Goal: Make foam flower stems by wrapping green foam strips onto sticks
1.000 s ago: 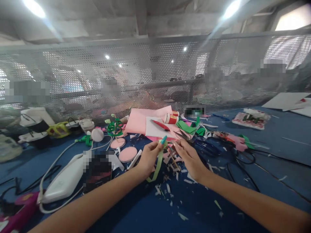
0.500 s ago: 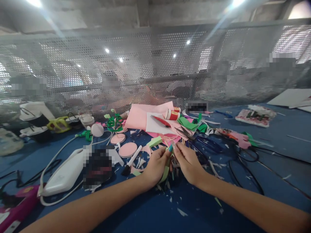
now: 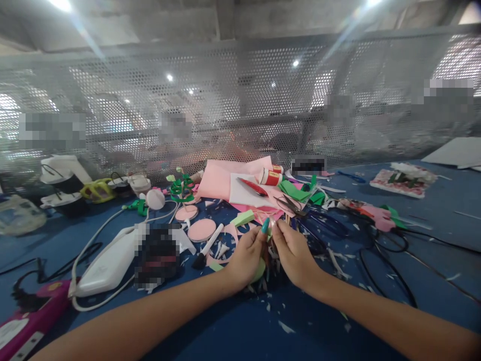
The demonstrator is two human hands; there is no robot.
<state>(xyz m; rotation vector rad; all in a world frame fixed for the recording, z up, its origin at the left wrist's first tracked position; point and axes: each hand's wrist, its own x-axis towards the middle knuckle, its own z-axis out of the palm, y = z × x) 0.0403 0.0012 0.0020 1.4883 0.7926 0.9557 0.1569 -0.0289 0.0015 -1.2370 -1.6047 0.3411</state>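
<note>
My left hand (image 3: 246, 255) is closed, its thumb and forefinger pinching a light green paper strip (image 3: 259, 272) whose loose part hangs below the fingers. Right beside it, my right hand (image 3: 292, 250) is closed too, with fingertips meeting the left ones at the strip; the pinched end is mostly hidden. Just beyond the hands lies another light green paper piece (image 3: 242, 218). Dark-bladed scissors (image 3: 295, 206) rest behind my right hand. To the left are a pink disc (image 3: 202, 230) and a white-handled brush (image 3: 211, 241) with dark bristles.
Paper scraps litter the blue table (image 3: 225, 326). Pink sheets (image 3: 218, 178), a red pointed tool (image 3: 252, 186) and red-and-white rolls (image 3: 270, 176) lie behind. A green paper plant (image 3: 182, 189), white power bank (image 3: 107, 263) and magenta power strip (image 3: 37, 311) stand left; black cables (image 3: 383, 278) lie right.
The whole view has shifted slightly, so things on the table appear a little farther right. Both hands still pinch together; the left thumb has straightened upward, and less of the hanging strip shows.
</note>
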